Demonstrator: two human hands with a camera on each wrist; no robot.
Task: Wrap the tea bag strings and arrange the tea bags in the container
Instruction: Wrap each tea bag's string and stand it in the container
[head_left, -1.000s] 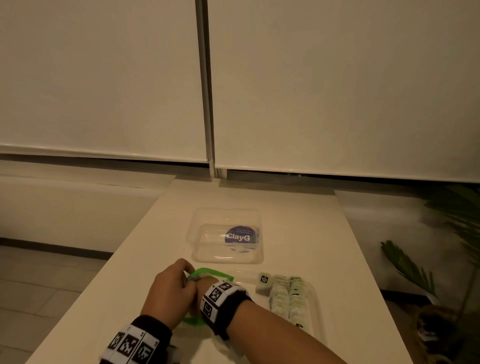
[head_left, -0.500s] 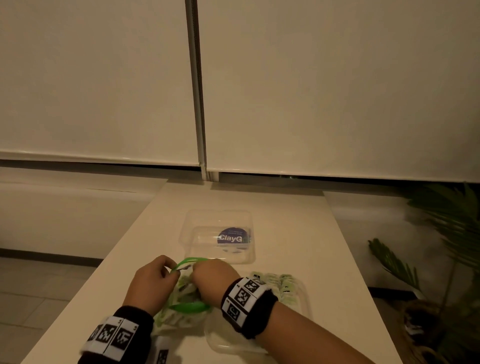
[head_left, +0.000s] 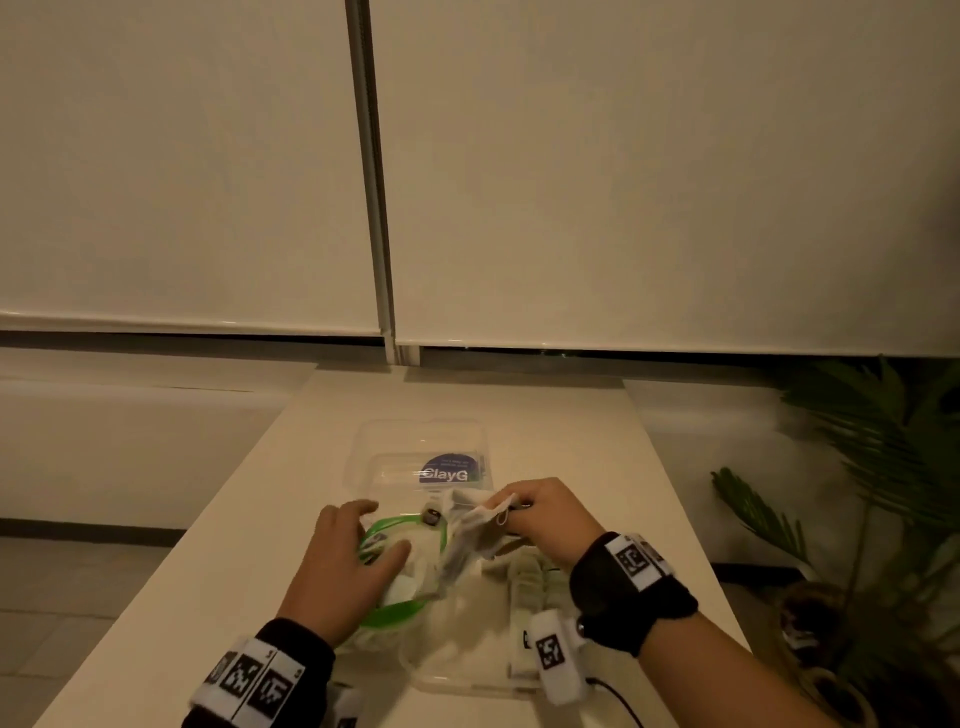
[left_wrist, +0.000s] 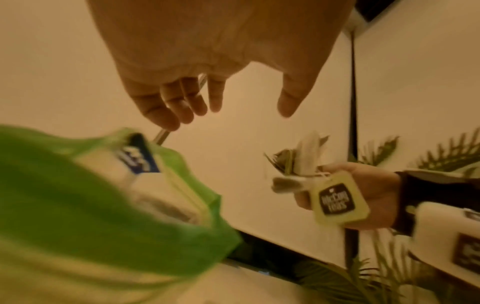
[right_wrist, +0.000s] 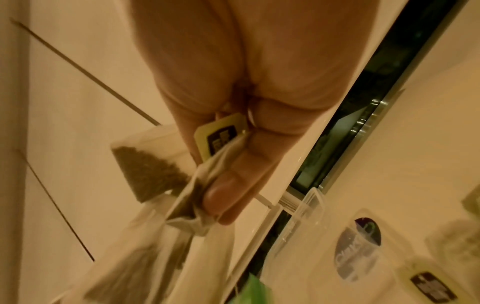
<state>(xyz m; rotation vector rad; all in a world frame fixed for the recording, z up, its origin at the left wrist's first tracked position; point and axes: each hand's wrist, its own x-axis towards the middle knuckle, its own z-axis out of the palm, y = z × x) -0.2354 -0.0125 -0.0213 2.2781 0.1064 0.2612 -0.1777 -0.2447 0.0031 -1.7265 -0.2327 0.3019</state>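
Note:
A soft bag with a green rim (head_left: 402, 608) lies on the table with tea bags inside. My left hand (head_left: 379, 527) hovers over its mouth with the fingers spread and holds nothing; the left wrist view shows the same open left hand (left_wrist: 233, 111) above the green bag (left_wrist: 103, 195). Just right of the bag, my right hand (head_left: 511, 512) pinches a small bunch of tea bags (head_left: 475, 527) lifted above the table. In the right wrist view the thumb (right_wrist: 221, 195) presses the tea bags (right_wrist: 155, 170) and a yellow-green tag (right_wrist: 221, 135). A clear container (head_left: 467, 670) holds a row of tea bags (head_left: 530, 587).
A clear lid with a round blue "ClayG" label (head_left: 444, 470) lies farther back on the table (head_left: 571, 431). White blinds close off the far side. A leafy plant (head_left: 857, 467) stands off the table's right edge; floor shows to the left.
My right hand has drawn tea bags out of the green bag and moved right and up. My left hand has let go of the bag's rim and opened.

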